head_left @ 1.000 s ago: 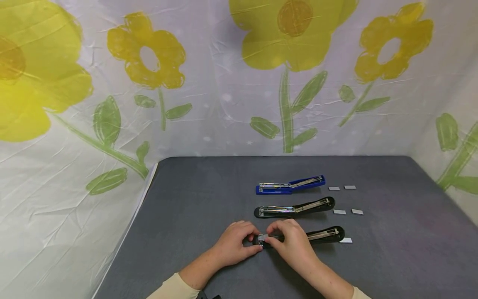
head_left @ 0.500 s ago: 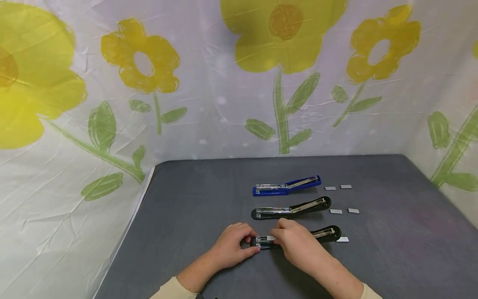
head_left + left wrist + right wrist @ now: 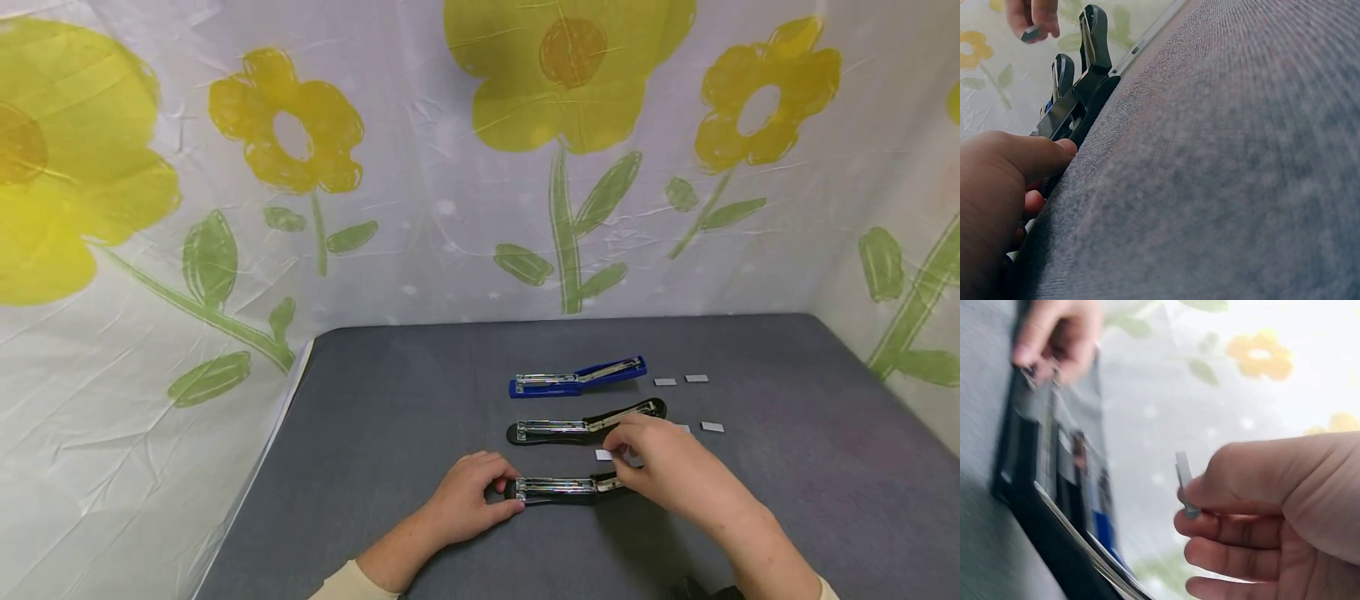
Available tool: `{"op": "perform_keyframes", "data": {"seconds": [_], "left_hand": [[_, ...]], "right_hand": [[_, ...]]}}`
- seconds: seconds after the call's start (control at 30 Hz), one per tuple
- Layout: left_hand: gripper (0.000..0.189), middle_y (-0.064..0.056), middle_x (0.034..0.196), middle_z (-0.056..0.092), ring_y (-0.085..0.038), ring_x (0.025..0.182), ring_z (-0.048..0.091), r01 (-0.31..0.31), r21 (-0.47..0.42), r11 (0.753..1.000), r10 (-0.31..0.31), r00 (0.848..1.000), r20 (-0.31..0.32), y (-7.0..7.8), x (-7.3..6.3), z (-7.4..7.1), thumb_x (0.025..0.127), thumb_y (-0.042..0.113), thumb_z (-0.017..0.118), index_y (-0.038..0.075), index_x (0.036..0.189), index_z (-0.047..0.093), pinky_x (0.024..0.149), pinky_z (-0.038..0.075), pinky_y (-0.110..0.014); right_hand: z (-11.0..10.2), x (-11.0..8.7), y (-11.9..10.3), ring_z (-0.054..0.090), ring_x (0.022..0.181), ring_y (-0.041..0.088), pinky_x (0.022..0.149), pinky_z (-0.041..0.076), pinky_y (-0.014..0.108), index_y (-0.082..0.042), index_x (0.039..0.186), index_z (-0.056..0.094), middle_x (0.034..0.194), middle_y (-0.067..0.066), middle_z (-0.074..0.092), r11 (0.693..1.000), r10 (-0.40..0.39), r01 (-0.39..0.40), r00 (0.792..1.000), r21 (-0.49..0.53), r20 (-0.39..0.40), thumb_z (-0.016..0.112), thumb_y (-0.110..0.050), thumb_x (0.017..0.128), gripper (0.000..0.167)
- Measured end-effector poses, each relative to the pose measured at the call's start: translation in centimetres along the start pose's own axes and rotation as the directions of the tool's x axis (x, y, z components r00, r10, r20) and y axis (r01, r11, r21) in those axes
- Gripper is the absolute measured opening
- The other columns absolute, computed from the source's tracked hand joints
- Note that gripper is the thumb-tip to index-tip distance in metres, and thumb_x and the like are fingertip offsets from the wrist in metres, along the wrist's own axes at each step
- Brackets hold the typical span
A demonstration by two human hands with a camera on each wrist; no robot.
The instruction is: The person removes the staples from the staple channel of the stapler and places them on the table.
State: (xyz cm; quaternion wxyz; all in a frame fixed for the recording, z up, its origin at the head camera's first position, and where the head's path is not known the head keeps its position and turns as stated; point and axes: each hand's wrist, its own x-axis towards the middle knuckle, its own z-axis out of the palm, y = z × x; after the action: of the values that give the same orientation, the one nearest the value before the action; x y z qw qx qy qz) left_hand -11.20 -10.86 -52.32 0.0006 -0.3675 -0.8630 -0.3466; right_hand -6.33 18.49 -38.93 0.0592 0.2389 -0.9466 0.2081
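My left hand (image 3: pixel 474 496) grips the front end of the nearest black stapler (image 3: pixel 557 490), thumb on the near side and fingers on the far side. This stapler lies opened out on the table, its top folded back to the right and its metal channel exposed. My right hand (image 3: pixel 667 462) pinches a short grey staple strip (image 3: pixel 1184 481) between thumb and forefinger. It is raised over the hinge and folded-back top of that stapler, partly covering them. In the left wrist view the strip (image 3: pixel 1032 34) shows well above the table.
Behind lie a second opened black stapler (image 3: pixel 551 429) and an opened blue stapler (image 3: pixel 546 387). Two staple strips (image 3: pixel 664 382) lie right of the blue one. Another strip (image 3: pixel 712 427) lies right of the middle stapler, with one beside it partly hidden by my right hand.
My right hand has moved right and lifted from the nearest stapler's channel, carrying the staple strip away from the front end. My left hand keeps its hold there.
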Motion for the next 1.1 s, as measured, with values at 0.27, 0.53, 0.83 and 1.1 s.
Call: {"op": "perform_keyframes", "data": {"seconds": [0.27,0.53,0.83,1.1], "left_hand": [[0.022,0.013,0.081,0.051,-0.003,0.077,0.046,-0.023,0.003,1.000,0.023,0.999,-0.025,0.0,0.6,0.4,0.086,0.030,0.085,0.021,0.098,0.069,0.077,0.038,-0.027],[0.022,0.012,0.080,0.051,-0.003,0.077,0.047,-0.036,0.013,0.999,0.036,0.999,-0.028,-0.1,0.4,0.6,0.085,0.029,0.086,0.021,0.098,0.069,0.078,0.039,-0.028],[0.021,0.013,0.081,0.051,-0.004,0.077,0.047,0.025,0.023,0.999,-0.025,0.999,-0.027,-1.0,0.2,0.0,0.087,0.032,0.084,0.023,0.099,0.068,0.079,0.038,-0.029],[0.021,0.013,0.082,0.050,-0.005,0.078,0.046,0.056,0.073,0.996,-0.058,0.998,0.020,-0.9,0.0,0.0,0.089,0.033,0.082,0.022,0.101,0.068,0.078,0.037,-0.030]], "right_hand": [[-3.3,-2.3,4.9,0.058,0.087,0.004,0.074,0.052,0.031,-0.021,0.104,0.073,0.098,-0.012,0.064,0.977,0.079,-0.086,0.996,0.196,0.046,0.075,-0.009,0.093,0.016],[-3.0,-6.9,10.0,0.056,0.080,0.001,0.067,0.050,0.028,-0.016,0.101,0.074,0.094,-0.012,0.063,0.966,0.182,-0.176,0.983,0.190,-0.014,0.076,-0.001,0.089,0.019],[-0.4,-7.2,14.4,0.048,0.069,-0.001,0.061,0.044,0.029,-0.012,0.091,0.077,0.080,-0.013,0.057,0.966,0.254,-0.257,0.964,0.034,0.074,0.079,-0.005,0.084,0.010],[2.1,-6.6,14.9,0.041,0.067,0.001,0.061,0.037,0.029,-0.018,0.084,0.074,0.074,-0.012,0.045,0.984,0.176,-0.173,0.982,-0.052,0.067,0.077,-0.004,0.080,0.015]]}}
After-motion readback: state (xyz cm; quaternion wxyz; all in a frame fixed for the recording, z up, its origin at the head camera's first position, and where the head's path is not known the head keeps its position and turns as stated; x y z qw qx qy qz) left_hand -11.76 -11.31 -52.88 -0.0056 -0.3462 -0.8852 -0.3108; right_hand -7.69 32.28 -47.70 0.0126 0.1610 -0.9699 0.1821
